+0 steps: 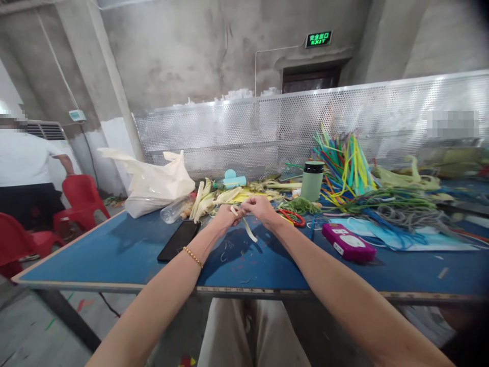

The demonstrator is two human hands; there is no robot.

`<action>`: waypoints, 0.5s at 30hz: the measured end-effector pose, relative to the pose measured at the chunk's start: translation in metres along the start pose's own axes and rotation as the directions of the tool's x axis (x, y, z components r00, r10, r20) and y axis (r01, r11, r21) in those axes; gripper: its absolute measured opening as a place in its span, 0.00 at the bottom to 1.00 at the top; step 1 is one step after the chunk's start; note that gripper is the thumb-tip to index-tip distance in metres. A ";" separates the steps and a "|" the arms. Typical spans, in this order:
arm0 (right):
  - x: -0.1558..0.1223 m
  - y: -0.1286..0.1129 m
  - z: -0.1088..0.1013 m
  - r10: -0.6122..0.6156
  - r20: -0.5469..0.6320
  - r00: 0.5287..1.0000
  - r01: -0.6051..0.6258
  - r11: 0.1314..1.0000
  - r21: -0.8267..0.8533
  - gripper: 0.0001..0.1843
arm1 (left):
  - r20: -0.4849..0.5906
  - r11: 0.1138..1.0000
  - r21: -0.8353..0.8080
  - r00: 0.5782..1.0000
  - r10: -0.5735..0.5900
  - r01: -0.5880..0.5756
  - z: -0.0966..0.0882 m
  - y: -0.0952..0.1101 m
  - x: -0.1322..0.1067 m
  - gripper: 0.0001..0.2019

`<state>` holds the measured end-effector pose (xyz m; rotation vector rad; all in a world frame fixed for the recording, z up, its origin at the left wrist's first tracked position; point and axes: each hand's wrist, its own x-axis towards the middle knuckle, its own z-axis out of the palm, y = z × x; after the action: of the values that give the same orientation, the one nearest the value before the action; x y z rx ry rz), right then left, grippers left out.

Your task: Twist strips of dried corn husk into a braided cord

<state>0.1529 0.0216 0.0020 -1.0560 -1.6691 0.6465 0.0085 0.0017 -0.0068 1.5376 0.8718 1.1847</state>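
My left hand [228,216] and my right hand [260,208] meet above the middle of the blue table [130,255]. Both are closed, fingers pinched on a pale, narrow strip [250,232] that looks like dried husk. One end of it hangs down between them toward the tabletop; the part inside the fingers is hidden. Behind my left hand lie pale husk pieces [206,201]. Orange-red scissor handles [292,218] rest just beyond my right wrist. A black phone [179,240] lies beside my left forearm.
A white plastic bag [156,178] and a clear bottle [173,211] stand at left. Rightward are a green tumbler [312,181], bundled coloured strips [347,163], a purple packet [348,242], tangled cords [405,209] and blue masks [397,234]. A person [26,153] is near red chairs [82,196].
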 end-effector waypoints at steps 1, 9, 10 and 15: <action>0.000 0.000 0.001 -0.002 -0.007 1.000 0.002 1.000 0.002 0.12 | 0.001 1.000 -0.005 1.000 -0.001 0.001 0.000 0.001 0.000 0.13; 0.006 -0.001 -0.009 -0.121 -0.100 0.988 0.087 0.953 -0.292 0.15 | -0.074 0.996 -0.087 0.997 -0.018 0.012 -0.007 0.001 0.002 0.15; 0.006 -0.002 -0.011 -0.167 -0.143 0.976 0.107 0.929 -0.355 0.14 | -0.093 0.996 -0.085 0.995 -0.027 0.020 -0.007 0.001 0.003 0.15; -0.001 -0.017 -0.007 -0.405 0.010 0.914 0.383 0.856 -0.347 0.09 | -0.151 0.999 0.025 0.988 -0.044 0.048 -0.009 -0.004 0.007 0.11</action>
<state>0.1537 0.0126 0.0175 -0.9148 -1.9113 0.0500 0.0017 0.0115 -0.0084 1.4569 1.0224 1.2725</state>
